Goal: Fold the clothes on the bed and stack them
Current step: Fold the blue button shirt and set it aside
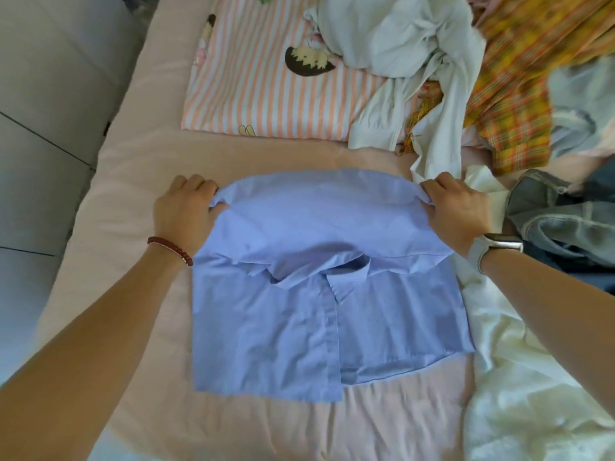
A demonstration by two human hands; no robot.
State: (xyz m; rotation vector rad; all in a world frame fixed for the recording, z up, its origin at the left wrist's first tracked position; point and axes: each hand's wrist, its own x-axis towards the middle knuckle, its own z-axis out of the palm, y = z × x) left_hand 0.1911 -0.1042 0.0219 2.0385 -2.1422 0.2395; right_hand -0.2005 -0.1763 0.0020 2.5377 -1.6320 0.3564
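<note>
The left hand [184, 211] and right hand [457, 212] each pinched a far corner of the light blue cotton button-up shirt [319, 294] on the pink bed sheet [133, 181]

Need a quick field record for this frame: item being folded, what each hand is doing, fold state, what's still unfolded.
item: blue shirt, on the pink sheet
left hand: grips the shirt's far left corner
right hand: grips the far right corner
fold state: far part lifted, over the collar
unfolded: white shirt, yellow plaid cloth, jeans
</note>
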